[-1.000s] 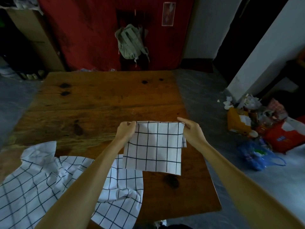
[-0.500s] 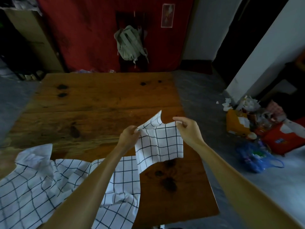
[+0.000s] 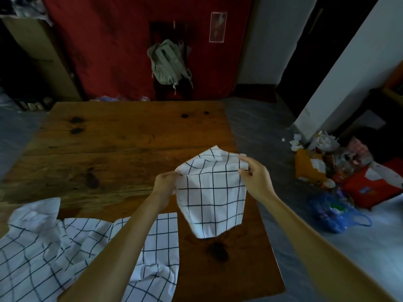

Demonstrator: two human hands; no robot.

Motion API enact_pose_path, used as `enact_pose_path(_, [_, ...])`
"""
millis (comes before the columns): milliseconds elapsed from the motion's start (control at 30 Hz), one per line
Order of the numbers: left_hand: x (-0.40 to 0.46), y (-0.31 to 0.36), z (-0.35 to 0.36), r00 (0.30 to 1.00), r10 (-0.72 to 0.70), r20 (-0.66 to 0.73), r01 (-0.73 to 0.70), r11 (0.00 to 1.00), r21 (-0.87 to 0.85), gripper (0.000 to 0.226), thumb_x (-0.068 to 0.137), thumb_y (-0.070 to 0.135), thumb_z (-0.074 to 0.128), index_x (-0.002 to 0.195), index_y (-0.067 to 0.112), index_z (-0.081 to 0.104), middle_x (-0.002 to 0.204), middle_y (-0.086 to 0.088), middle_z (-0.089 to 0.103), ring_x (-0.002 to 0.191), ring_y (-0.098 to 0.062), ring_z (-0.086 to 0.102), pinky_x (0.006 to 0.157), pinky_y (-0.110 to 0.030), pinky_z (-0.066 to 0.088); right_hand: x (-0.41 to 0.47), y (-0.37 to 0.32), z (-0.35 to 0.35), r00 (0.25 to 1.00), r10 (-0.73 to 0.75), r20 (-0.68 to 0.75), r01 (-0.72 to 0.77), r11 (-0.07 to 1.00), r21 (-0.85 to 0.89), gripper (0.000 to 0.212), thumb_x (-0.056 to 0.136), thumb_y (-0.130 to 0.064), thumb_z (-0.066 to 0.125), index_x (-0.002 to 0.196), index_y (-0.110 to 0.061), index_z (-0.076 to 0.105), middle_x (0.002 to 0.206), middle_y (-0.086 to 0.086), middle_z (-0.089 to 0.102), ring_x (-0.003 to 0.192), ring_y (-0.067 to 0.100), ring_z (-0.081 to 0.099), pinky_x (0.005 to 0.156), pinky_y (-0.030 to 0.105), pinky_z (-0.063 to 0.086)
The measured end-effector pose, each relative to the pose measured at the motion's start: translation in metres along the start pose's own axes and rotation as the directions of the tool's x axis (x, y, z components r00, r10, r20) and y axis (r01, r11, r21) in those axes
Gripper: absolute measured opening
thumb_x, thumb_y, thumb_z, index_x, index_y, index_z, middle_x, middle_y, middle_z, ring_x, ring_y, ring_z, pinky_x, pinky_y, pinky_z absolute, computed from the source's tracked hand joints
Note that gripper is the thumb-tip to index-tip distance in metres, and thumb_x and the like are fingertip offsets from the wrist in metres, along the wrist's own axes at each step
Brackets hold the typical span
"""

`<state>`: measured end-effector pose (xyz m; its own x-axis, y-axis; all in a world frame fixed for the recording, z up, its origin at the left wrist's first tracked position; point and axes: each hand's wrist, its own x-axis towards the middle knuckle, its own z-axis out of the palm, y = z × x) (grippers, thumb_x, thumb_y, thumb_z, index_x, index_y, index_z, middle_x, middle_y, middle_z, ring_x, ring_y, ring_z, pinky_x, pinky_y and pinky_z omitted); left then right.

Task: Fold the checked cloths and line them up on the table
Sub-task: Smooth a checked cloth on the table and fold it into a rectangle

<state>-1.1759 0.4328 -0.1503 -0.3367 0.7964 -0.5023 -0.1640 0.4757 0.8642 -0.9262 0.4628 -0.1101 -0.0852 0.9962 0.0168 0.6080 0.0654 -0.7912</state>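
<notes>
A white cloth with a black check (image 3: 212,192) hangs partly folded above the right side of the wooden table (image 3: 122,136). My left hand (image 3: 166,184) pinches its upper left edge and my right hand (image 3: 255,177) grips its upper right corner, where one flap sticks up. A heap of crumpled checked cloths (image 3: 65,253) lies on the near left of the table, partly under my left forearm.
The table's right edge runs just beyond the held cloth, with grey floor past it. Bags and litter (image 3: 340,171) sit on the floor at the right. A grey backpack (image 3: 168,62) hangs on the red wall behind the table. The far half of the tabletop shows bare wood.
The cloth hung flat between both hands a second ago. It has since been lifted and twisted, with a corner flipped up and its lower edge swung in.
</notes>
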Motion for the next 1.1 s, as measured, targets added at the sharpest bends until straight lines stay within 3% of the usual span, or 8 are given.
enact_pose_path(67, [0.0, 0.002, -0.005, 0.998, -0.039, 0.049, 0.045, 0.991, -0.128, 0.017, 0.094, 0.017, 0.053, 0.101, 0.007, 0.065, 0.097, -0.014, 0.068, 0.091, -0.029, 0.064, 0.068, -0.033, 0.053, 0.001, 0.004, 0.0, 0.999, 0.022, -0.03, -0.022, 0.999, 0.024, 0.043, 0.095, -0.011, 0.058, 0.136, -0.02, 0.05, 0.1, 0.004, 0.068, 0.071, 0.014, 0.065, 0.061, 0.019, 0.056])
enact_pose_path(167, [0.003, 0.0, -0.009, 0.995, 0.005, 0.096, 0.019, 0.97, -0.244, 0.025, 0.096, 0.016, 0.051, 0.118, 0.014, 0.063, 0.116, -0.012, 0.065, 0.106, -0.029, 0.061, 0.078, -0.041, 0.055, 0.003, 0.003, 0.001, 0.998, 0.055, -0.032, -0.051, 0.992, 0.119, 0.043, 0.094, -0.015, 0.061, 0.135, -0.019, 0.051, 0.111, -0.002, 0.067, 0.093, 0.012, 0.068, 0.081, 0.028, 0.058])
enact_pose_path(233, [0.003, 0.0, -0.011, 0.997, 0.055, 0.056, -0.037, 0.958, -0.285, 0.039, 0.097, 0.013, 0.05, 0.135, 0.02, 0.05, 0.129, -0.002, 0.054, 0.118, -0.024, 0.053, 0.096, -0.045, 0.049, 0.002, 0.0, 0.0, 0.995, 0.102, 0.015, -0.102, 0.974, 0.201, 0.044, 0.092, -0.018, 0.063, 0.135, -0.021, 0.049, 0.104, -0.011, 0.066, 0.094, 0.006, 0.067, 0.084, 0.028, 0.056])
enact_pose_path(333, [0.004, 0.0, -0.013, 0.992, 0.124, -0.036, -0.13, 0.953, -0.273, 0.041, 0.096, 0.009, 0.049, 0.134, 0.023, 0.05, 0.14, -0.001, 0.046, 0.126, -0.025, 0.046, 0.106, -0.047, 0.04, 0.003, -0.002, 0.001, 0.987, 0.143, 0.067, -0.154, 0.967, 0.202, 0.057, 0.09, -0.016, 0.066, 0.141, -0.02, 0.042, 0.099, -0.01, 0.065, 0.093, 0.005, 0.066, 0.088, 0.028, 0.054])
enact_pose_path(533, [-0.002, 0.001, -0.024, 0.936, 0.341, -0.085, -0.339, 0.94, 0.028, 0.026, 0.095, 0.012, 0.054, 0.115, 0.026, 0.064, 0.12, 0.006, 0.058, 0.115, -0.017, 0.054, 0.1, -0.042, 0.047, 0.01, 0.0, 0.003, 0.972, 0.229, 0.057, -0.236, 0.93, 0.281, 0.061, 0.09, -0.015, 0.065, 0.144, -0.022, 0.039, 0.112, 0.0, 0.067, 0.104, 0.011, 0.064, 0.1, 0.042, 0.05])
enact_pose_path(767, [-0.004, -0.006, -0.034, 0.861, 0.509, 0.011, -0.478, 0.801, 0.359, 0.029, 0.088, 0.017, 0.066, 0.118, 0.015, 0.064, 0.099, 0.007, 0.064, 0.089, -0.01, 0.059, 0.075, -0.023, 0.051, 0.002, -0.004, 0.012, 0.996, 0.09, 0.017, -0.092, 0.99, 0.108, 0.071, 0.089, -0.008, 0.066, 0.149, -0.023, 0.03, 0.102, -0.013, 0.063, 0.095, 0.006, 0.064, 0.091, 0.032, 0.054])
enact_pose_path(933, [-0.006, -0.011, -0.042, 0.718, 0.694, 0.058, -0.623, 0.604, 0.497, 0.014, 0.088, 0.022, 0.065, 0.093, 0.009, 0.068, 0.084, 0.003, 0.065, 0.077, -0.011, 0.061, 0.064, -0.019, 0.046, -0.002, -0.01, 0.013, 0.999, -0.048, 0.001, 0.047, 0.99, -0.136, 0.035, 0.095, -0.015, 0.058, 0.13, -0.014, 0.057, 0.115, 0.002, 0.066, 0.093, 0.009, 0.063, 0.08, 0.02, 0.05])
enact_pose_path(1100, [0.001, -0.018, -0.048, 0.757, 0.653, 0.003, -0.505, 0.582, 0.637, 0.008, 0.087, 0.023, 0.067, 0.087, 0.015, 0.066, 0.087, 0.0, 0.063, 0.084, -0.015, 0.054, 0.064, -0.018, 0.036, 0.002, -0.011, 0.014, 0.989, -0.149, -0.002, 0.146, 0.969, -0.2, 0.013, 0.096, -0.02, 0.056, 0.105, -0.019, 0.065, 0.107, -0.004, 0.06, 0.097, 0.006, 0.055, 0.085, 0.022, 0.044])
